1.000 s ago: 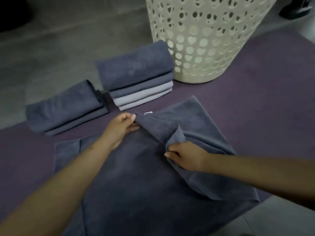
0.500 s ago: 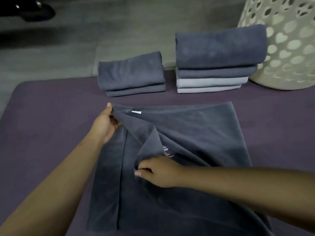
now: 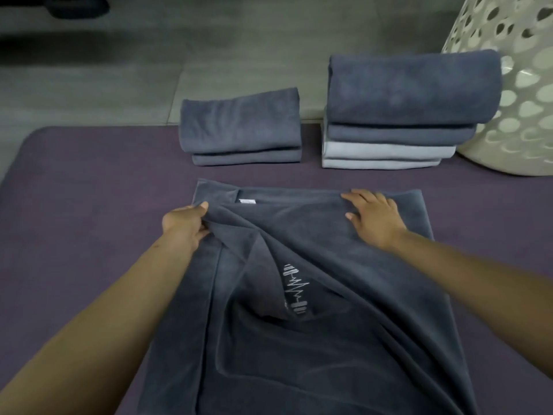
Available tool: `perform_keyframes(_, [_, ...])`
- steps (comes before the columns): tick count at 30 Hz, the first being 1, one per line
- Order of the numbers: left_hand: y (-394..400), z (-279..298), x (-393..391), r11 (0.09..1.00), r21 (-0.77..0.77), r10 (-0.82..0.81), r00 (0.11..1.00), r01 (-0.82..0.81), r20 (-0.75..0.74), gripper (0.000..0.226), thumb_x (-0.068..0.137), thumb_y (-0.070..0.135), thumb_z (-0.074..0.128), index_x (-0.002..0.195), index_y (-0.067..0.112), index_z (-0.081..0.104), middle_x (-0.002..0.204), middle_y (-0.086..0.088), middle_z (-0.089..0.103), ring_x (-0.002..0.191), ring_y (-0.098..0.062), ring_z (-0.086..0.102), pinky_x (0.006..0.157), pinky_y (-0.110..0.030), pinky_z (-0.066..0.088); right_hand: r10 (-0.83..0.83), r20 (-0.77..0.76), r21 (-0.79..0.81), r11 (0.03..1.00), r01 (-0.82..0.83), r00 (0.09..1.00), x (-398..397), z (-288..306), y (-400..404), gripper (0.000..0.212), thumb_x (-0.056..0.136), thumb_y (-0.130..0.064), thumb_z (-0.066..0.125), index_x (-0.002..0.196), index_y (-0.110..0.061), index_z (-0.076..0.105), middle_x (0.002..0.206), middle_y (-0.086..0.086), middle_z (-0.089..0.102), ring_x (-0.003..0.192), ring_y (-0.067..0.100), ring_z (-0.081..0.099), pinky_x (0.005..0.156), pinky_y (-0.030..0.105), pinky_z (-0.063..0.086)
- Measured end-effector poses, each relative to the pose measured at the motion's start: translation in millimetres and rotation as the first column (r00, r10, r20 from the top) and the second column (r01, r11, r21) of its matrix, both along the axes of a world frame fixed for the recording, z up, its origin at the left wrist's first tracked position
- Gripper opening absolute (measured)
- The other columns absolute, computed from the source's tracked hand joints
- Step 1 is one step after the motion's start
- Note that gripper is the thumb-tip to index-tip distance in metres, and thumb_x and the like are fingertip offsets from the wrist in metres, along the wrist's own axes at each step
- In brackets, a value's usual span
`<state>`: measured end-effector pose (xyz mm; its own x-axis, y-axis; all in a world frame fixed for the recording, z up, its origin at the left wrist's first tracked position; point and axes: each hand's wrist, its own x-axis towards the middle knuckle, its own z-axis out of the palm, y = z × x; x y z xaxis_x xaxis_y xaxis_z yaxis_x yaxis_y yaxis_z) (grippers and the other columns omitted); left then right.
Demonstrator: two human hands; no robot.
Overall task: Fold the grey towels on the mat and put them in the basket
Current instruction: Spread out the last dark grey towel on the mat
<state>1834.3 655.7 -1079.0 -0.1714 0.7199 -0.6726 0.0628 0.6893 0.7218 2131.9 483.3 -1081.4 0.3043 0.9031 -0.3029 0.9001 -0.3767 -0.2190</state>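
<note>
On the purple mat point(image 3: 89, 181), a dark grey towel point(image 3: 329, 339) lies half-folded. Left hand point(image 3: 184, 226): fingers pinch its raised far-left edge. Right hand point(image 3: 374, 217): fingers straight, pressing the far edge flat. Two folded stacks point(image 3: 242, 127) point(image 3: 401, 112) sit beyond, beside the basket point(image 3: 514, 85).

The scene is dim and evenly lit, with muted, greyish colours and no glare. Soft shadows pool in the creases of the dark towel point(image 3: 314, 295) and under the forearms. The wide lens bends the mat point(image 3: 74, 205) at its far-left corner and stretches the arms toward the lower edges. Detail is slightly soft throughout, and the top-left corner falls nearly black.
</note>
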Motion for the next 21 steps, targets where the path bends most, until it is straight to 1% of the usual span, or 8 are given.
perform_keyframes(2, [-0.8, -4.1, -0.9, 0.999, 0.039, 0.014, 0.999, -0.012, -0.045, 0.039, 0.091, 0.017, 0.065, 0.127, 0.006, 0.054, 0.119, -0.012, 0.062, 0.104, -0.026, 0.062, 0.080, -0.034, 0.053, 0.018, 0.093, 0.001, 1.000, -0.018, 0.995, 11.1, -2.9, -2.2, 0.044, 0.098, -0.036, 0.041, 0.142, -0.029, 0.036, 0.145, -0.001, 0.036, 0.132, 0.025, 0.030, 0.108, 0.038, 0.015])
perform_keyframes(4, [-3.2, -7.4, -1.6, 0.997, 0.079, 0.020, 0.997, -0.014, -0.080, 0.033, 0.091, 0.020, 0.064, 0.122, 0.009, 0.057, 0.113, -0.009, 0.063, 0.099, -0.024, 0.063, 0.079, -0.033, 0.054, 0.005, 0.157, 0.030, 0.999, -0.010, 0.988, 19.1, -1.3, 0.3, 0.037, 0.096, -0.040, 0.044, 0.131, -0.029, 0.046, 0.132, 0.001, 0.046, 0.124, 0.026, 0.036, 0.104, 0.038, 0.017])
perform_keyframes(7, [-2.5, -5.9, -2.8, 0.989, 0.143, -0.012, 0.992, 0.030, -0.122, 0.008, 0.092, 0.023, 0.063, 0.093, 0.016, 0.063, 0.100, -0.005, 0.067, 0.093, -0.023, 0.065, 0.081, -0.035, 0.055, -0.010, 0.211, -0.061, 0.998, 0.023, 0.977, 33.9, 5.6, 7.9, 0.033, 0.093, -0.051, 0.043, 0.115, -0.029, 0.053, 0.124, 0.002, 0.049, 0.119, 0.028, 0.038, 0.102, 0.040, 0.020])
perform_keyframes(9, [4.2, -4.8, -4.6, 0.976, 0.196, -0.053, 0.978, 0.093, -0.203, 0.011, 0.091, 0.026, 0.064, 0.080, 0.023, 0.064, 0.091, -0.001, 0.069, 0.092, -0.023, 0.066, 0.087, -0.039, 0.055, 0.032, 0.253, -0.188, 0.982, 0.016, 0.967, 47.6, 10.8, 11.5, 0.035, 0.093, -0.056, 0.036, 0.104, -0.030, 0.055, 0.122, 0.001, 0.049, 0.118, 0.027, 0.037, 0.102, 0.041, 0.022])
perform_keyframes(11, [12.8, -2.1, -3.5, 0.968, 0.218, -0.069, 0.964, 0.127, -0.258, 0.007, 0.089, 0.028, 0.066, 0.085, 0.022, 0.067, 0.092, 0.000, 0.069, 0.093, -0.023, 0.067, 0.089, -0.040, 0.055, 0.059, 0.280, -0.264, 0.964, 0.018, 0.958, 61.6, 14.9, 11.3, 0.037, 0.094, -0.059, 0.028, 0.093, -0.032, 0.052, 0.119, -0.001, 0.053, 0.116, 0.025, 0.039, 0.101, 0.041, 0.023])
perform_keyframes(14, [24.9, 1.6, 2.0, 0.967, 0.202, -0.083, 0.946, 0.151, -0.313, 0.026, 0.089, 0.031, 0.066, 0.110, 0.015, 0.068, 0.099, -0.002, 0.069, 0.093, -0.023, 0.066, 0.089, -0.039, 0.055, 0.083, 0.314, -0.277, 0.961, 0.007, 0.946, 73.7, 17.3, 8.6, 0.043, 0.095, -0.059, 0.020, 0.093, -0.033, 0.054, 0.117, -0.006, 0.057, 0.115, 0.023, 0.039, 0.099, 0.041, 0.022])
perform_keyframes(17, [33.2, -0.2, 4.6, 0.953, 0.185, -0.149, 0.901, 0.241, -0.407, 0.032, 0.088, 0.035, 0.065, 0.114, 0.016, 0.068, 0.107, -0.005, 0.070, 0.095, -0.025, 0.066, 0.089, -0.040, 0.054, 0.081, 0.334, -0.276, 0.961, 0.016, 0.939, 81.7, 15.4, 5.8, 0.046, 0.096, -0.054, 0.019, 0.108, -0.032, 0.057, 0.120, -0.005, 0.056, 0.115, 0.023, 0.038, 0.099, 0.040, 0.021])
perform_keyframes(21, [37.9, -5.1, 6.8, 0.941, 0.171, -0.177, 0.858, 0.290, -0.483, 0.036, 0.087, 0.038, 0.066, 0.116, 0.017, 0.067, 0.115, -0.004, 0.068, 0.100, -0.024, 0.065, 0.093, -0.038, 0.052, 0.022, 0.317, -0.222, 0.974, 0.051, 0.948, 93.6, 6.0, -9.2, 0.036, 0.099, -0.046, 0.026, 0.101, -0.023, 0.054, 0.119, -0.001, 0.058, 0.112, 0.024, 0.038, 0.096, 0.038, 0.019])
